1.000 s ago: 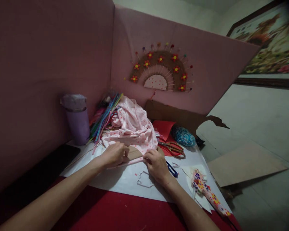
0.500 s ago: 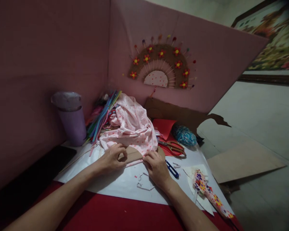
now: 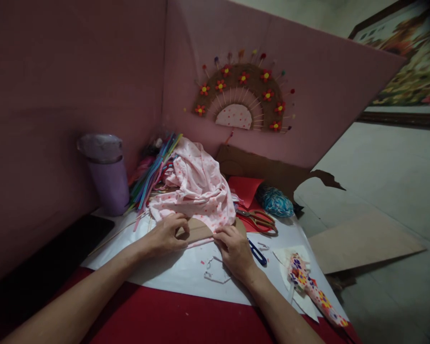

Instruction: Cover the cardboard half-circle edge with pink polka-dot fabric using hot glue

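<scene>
A flat brown cardboard piece (image 3: 199, 229) lies near the middle of the white table cover, with a pink dotted fabric edge along its front. My left hand (image 3: 169, 234) is closed on its left part, fingers curled. At its right part, my right hand (image 3: 232, 246) pinches the fabric edge against the cardboard. The rest of the pink dotted fabric (image 3: 202, 177) is heaped just behind both hands. Brown-handled scissors (image 3: 260, 220) and a dark blue cutter (image 3: 257, 253) lie right of my right hand.
Colourful pipe cleaners (image 3: 155, 172) and a purple tumbler (image 3: 109, 181) stand at the back left. Blue yarn (image 3: 275, 201) and red paper (image 3: 245, 188) are at the back right. A flower-patterned glue gun (image 3: 313, 289) lies front right. A decorated arch (image 3: 243, 79) hangs on the pink panel.
The view has shifted very slightly. Both hands keep nearly the same place and hold on the cardboard and fabric.
</scene>
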Available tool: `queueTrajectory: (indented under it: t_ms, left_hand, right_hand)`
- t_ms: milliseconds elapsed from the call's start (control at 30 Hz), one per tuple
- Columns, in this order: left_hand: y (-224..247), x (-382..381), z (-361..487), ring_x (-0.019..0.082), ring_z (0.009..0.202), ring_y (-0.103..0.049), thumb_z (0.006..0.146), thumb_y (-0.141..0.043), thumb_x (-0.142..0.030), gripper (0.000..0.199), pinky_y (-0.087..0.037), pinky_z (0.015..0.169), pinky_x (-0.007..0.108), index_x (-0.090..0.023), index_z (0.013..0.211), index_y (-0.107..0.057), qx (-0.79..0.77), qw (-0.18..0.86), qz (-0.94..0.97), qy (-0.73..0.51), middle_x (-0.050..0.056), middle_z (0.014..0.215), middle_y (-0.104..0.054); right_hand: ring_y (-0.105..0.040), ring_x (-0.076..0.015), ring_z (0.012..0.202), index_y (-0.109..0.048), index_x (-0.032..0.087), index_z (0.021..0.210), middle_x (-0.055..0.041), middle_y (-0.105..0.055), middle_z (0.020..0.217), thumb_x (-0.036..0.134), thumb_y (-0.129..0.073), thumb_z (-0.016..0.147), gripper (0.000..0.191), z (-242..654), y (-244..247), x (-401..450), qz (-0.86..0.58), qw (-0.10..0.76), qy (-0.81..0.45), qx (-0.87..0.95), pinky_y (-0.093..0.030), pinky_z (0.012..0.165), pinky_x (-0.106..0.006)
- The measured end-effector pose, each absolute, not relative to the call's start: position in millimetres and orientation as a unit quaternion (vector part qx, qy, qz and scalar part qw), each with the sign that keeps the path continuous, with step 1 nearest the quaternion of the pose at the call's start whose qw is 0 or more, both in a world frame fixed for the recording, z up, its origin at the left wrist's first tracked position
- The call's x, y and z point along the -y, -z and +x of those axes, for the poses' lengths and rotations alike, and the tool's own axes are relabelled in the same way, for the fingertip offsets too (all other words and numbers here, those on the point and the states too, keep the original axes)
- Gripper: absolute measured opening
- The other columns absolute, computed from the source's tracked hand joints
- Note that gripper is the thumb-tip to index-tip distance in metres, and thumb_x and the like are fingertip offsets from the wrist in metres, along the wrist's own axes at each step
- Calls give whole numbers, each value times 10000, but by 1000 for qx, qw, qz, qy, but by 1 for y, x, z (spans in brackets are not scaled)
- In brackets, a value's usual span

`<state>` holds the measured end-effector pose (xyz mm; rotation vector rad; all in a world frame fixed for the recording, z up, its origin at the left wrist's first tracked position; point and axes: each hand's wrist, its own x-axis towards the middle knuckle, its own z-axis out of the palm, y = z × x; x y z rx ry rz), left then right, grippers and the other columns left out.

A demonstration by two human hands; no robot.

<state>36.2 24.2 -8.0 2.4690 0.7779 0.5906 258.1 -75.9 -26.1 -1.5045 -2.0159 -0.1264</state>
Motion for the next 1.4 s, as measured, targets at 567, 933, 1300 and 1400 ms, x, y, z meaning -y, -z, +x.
queueTrajectory:
  t_ms: [567, 933, 1300, 1400]
  left_hand:
    - [6, -20, 37, 217, 890, -559, 638, -698, -248, 93, -426, 790, 329, -178, 687, -663, -284, 267, 888, -242, 61, 925, -625]
    - [1, -46, 17, 134, 662, -570, 689, -565, -128, 99, -422, 607, 242, -162, 692, -657, -403, 297, 825, -262, 4, 701, -652]
    - [0, -44, 9, 125, 612, -502, 621, -605, -136, 74, -338, 556, 231, -163, 689, -619, -392, 314, 847, -178, -21, 638, -573]
    - [-6, -41, 8, 120, 602, -469, 598, -630, -157, 119, -321, 547, 230, -169, 712, -598, -391, 317, 849, -162, -35, 640, -537]
  right_hand:
    - [-429, -271, 1281, -560, 148, 1263, -118, -553, 1334, 328, -448, 926, 398, 234, 21, 77, -475, 210, 67, 852, -412, 992, -441]
    - [-431, -289, 1294, -573, 150, 1267, -129, -546, 1338, 374, -376, 958, 430, 237, 28, 74, -480, 194, 49, 854, -445, 977, -480]
    - [-433, -303, 1291, -567, 135, 1271, -148, -542, 1338, 367, -406, 952, 426, 237, 29, 73, -474, 192, 56, 858, -446, 979, -490]
    - [-428, -297, 1296, -566, 145, 1274, -140, -537, 1344, 372, -409, 952, 425, 238, 30, 73, -473, 194, 56, 858, -443, 987, -484]
